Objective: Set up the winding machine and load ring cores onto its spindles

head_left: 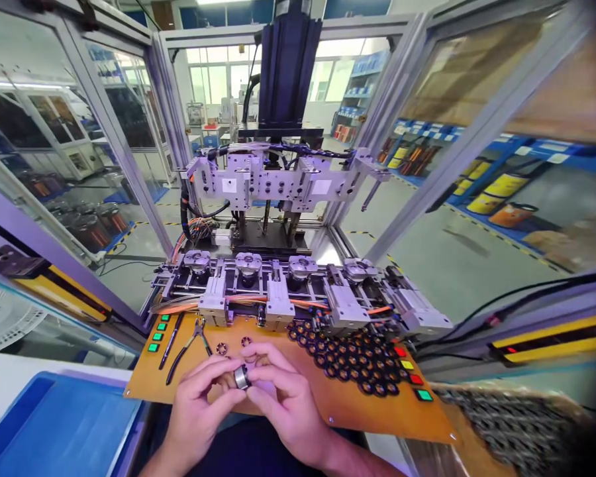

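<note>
Both hands pinch one small metal ring (pixel 241 376) btwn fingertips: left hand (pixel 198 404) on its left side, right hand (pixel 283 401) on its right, low over the orange board (pixel 338 404) near its front edge. Pliers (pixel 191 344) lie just left; two loose rings (pixel 233 345) sit just beyond the fingers; a pile of dark rings (pixel 357 361) spreads right. Winding fixture (pixel 298 291) blocks the far side. Ring's underside hidden by fingers. Bare board to front right; blue tray (pixel 54 424) at left.
</note>
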A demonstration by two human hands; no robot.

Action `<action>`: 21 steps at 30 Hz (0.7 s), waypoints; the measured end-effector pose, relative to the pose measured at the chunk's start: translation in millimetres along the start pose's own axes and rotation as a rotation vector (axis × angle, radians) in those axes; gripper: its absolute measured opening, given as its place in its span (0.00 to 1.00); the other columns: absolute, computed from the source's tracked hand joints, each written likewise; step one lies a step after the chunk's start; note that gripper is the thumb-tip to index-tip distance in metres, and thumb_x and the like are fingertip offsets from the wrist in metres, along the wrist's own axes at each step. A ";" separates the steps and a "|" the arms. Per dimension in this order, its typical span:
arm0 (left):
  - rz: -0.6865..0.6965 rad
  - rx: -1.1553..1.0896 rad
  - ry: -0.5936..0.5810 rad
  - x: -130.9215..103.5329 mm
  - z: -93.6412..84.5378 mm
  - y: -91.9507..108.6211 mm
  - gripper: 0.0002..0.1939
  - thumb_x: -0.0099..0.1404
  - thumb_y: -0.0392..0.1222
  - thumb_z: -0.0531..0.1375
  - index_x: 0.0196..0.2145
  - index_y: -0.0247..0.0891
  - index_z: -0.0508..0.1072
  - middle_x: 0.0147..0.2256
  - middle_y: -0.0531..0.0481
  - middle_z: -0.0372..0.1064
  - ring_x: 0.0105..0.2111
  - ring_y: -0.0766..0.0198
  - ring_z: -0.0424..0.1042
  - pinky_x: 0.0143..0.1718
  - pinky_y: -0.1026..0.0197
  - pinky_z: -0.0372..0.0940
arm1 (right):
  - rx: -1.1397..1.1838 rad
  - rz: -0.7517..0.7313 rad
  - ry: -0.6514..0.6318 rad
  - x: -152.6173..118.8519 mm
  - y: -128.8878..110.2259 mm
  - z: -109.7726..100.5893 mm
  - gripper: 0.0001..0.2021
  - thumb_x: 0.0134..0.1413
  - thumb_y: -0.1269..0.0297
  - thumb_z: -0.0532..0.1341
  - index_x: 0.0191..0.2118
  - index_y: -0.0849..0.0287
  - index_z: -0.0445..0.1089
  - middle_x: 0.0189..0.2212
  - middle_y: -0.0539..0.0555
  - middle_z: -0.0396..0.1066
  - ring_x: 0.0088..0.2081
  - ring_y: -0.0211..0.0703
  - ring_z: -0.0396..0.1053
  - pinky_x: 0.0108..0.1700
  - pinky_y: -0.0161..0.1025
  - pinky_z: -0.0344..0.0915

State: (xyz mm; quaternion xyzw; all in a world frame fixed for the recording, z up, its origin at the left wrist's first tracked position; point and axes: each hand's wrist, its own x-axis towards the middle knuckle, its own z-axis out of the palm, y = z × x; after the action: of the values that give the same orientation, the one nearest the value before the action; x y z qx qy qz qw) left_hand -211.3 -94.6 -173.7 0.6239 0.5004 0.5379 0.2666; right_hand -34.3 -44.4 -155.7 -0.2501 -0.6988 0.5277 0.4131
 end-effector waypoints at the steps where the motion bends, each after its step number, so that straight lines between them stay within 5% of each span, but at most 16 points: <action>1: 0.004 -0.001 0.006 0.5 -1.0 0.5 0.16 0.64 0.39 0.64 0.50 0.49 0.73 0.41 0.57 0.72 0.39 0.73 0.72 0.41 0.74 0.68 | 0.011 0.027 -0.019 2.6 -1.2 1.6 0.08 0.61 0.73 0.60 0.44 0.56 0.72 0.50 0.55 0.65 0.52 0.37 0.66 0.56 0.36 0.64; 6: 0.046 0.049 0.012 -7.2 -7.9 -6.5 0.19 0.62 0.37 0.66 0.50 0.47 0.72 0.39 0.58 0.72 0.36 0.74 0.72 0.41 0.75 0.67 | 0.034 0.200 -0.207 13.8 -2.7 -1.3 0.05 0.62 0.68 0.60 0.40 0.61 0.74 0.46 0.56 0.69 0.49 0.38 0.68 0.54 0.37 0.63; 11: 0.077 0.286 0.114 -54.5 -6.5 -64.2 0.10 0.67 0.27 0.57 0.44 0.37 0.70 0.34 0.53 0.70 0.34 0.73 0.71 0.37 0.73 0.66 | -0.202 0.204 -0.326 48.9 -3.9 -32.5 0.07 0.63 0.67 0.59 0.39 0.59 0.76 0.43 0.54 0.71 0.46 0.34 0.69 0.49 0.32 0.64; 13: 0.131 0.459 0.140 -73.7 -0.2 -94.2 0.05 0.66 0.27 0.58 0.37 0.34 0.68 0.29 0.51 0.66 0.30 0.71 0.68 0.32 0.69 0.63 | -0.324 0.084 -0.342 80.5 -5.4 -43.3 0.07 0.62 0.70 0.58 0.37 0.61 0.75 0.42 0.53 0.71 0.44 0.33 0.69 0.48 0.31 0.64; 16: 0.193 0.551 0.231 -87.1 12.1 -127.4 0.16 0.62 0.27 0.63 0.25 0.34 0.57 0.21 0.54 0.53 0.22 0.71 0.56 0.25 0.64 0.53 | -0.483 -0.163 -0.370 143.6 -0.1 -45.1 0.05 0.59 0.73 0.60 0.34 0.64 0.73 0.42 0.54 0.71 0.44 0.34 0.69 0.48 0.33 0.65; 21: 0.212 0.585 0.290 -83.0 24.4 -144.0 0.16 0.62 0.25 0.61 0.26 0.34 0.57 0.22 0.53 0.53 0.23 0.69 0.55 0.27 0.63 0.53 | -0.749 -0.247 -0.382 248.4 44.6 -12.5 0.05 0.57 0.74 0.61 0.34 0.68 0.75 0.45 0.59 0.71 0.45 0.42 0.69 0.51 0.39 0.65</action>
State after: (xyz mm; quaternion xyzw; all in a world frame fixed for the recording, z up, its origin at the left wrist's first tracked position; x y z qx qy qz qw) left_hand -230.5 -113.8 -339.5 0.6396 0.5982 0.4796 -0.0549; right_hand -160.2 171.5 -118.7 -0.1949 -0.9306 0.2211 0.2170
